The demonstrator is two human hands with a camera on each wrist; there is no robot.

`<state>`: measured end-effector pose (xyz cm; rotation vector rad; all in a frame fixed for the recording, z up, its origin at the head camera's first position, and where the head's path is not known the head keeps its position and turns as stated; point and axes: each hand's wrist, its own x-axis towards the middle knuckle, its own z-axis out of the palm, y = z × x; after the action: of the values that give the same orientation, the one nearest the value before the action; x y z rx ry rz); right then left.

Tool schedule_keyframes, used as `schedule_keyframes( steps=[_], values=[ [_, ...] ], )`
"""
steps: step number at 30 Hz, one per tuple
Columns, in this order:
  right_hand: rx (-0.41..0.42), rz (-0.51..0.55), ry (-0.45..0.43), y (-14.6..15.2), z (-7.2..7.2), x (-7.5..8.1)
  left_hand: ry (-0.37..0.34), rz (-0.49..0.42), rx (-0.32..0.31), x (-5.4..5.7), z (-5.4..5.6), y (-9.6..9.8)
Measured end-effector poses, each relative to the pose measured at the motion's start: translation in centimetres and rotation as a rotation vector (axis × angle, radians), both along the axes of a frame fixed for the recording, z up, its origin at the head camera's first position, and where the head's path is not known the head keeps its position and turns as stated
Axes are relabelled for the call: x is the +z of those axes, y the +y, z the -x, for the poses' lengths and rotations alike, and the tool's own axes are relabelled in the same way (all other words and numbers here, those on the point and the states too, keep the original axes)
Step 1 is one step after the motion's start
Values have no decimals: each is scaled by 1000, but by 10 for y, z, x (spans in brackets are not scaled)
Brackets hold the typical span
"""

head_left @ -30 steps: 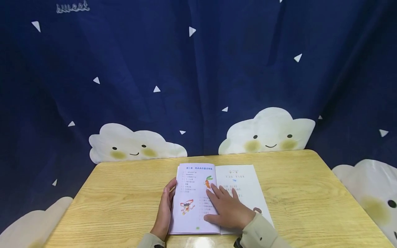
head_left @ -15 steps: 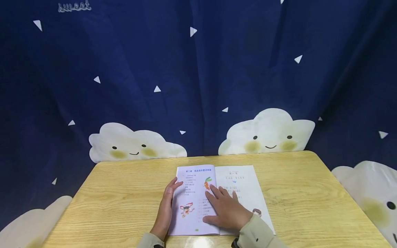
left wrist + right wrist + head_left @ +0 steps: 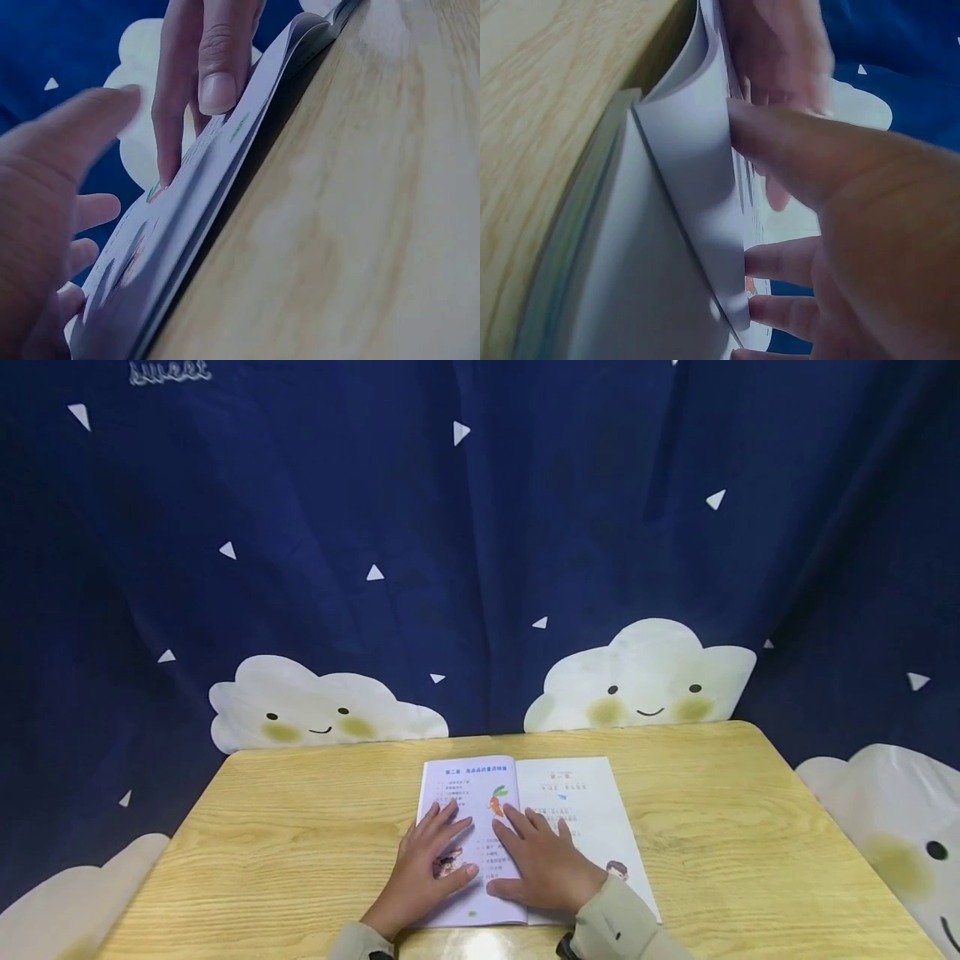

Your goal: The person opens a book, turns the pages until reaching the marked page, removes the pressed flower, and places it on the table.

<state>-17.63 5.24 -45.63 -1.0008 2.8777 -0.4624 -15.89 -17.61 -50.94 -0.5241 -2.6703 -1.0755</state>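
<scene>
An open book (image 3: 570, 793) lies on the wooden table, its left page printed with a carrot picture (image 3: 496, 802) and lines of text. Over the outer half of that page, my left hand (image 3: 426, 864) has its fingers spread, fingertips by the upper text and thumb pointing to the middle. Near the fold my right hand (image 3: 549, 864) rests with spread fingers, its fingertips on the left page (image 3: 731, 187). That page bulges up beside the fold in the right wrist view. A figure drawing under my left hand is partly hidden.
The wooden table (image 3: 300, 827) extends to both sides of the book. Behind it hangs a dark blue curtain (image 3: 337, 527) with white triangles and smiling clouds (image 3: 645, 685).
My left hand has come from the book's left edge onto the left page, its fingers spreading across it. My right hand has stayed by the fold.
</scene>
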Motion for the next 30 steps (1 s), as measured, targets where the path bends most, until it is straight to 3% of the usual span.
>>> schedule_keyframes(
  steps=[8,13,19,25,30],
  values=[
    [-13,-19,18,2,1,0,-26,186,-42,4,1,3],
    [-6,4,-18,5,2,1,-62,269,-56,4,1,4],
    [5,114,-119,21,16,8,-113,279,-36,4,-1,4],
    [-89,204,-176,52,37,17,-132,281,-24,6,-1,5],
    [-155,204,-193,80,54,15,-133,274,-28,7,-1,4]
  ],
)
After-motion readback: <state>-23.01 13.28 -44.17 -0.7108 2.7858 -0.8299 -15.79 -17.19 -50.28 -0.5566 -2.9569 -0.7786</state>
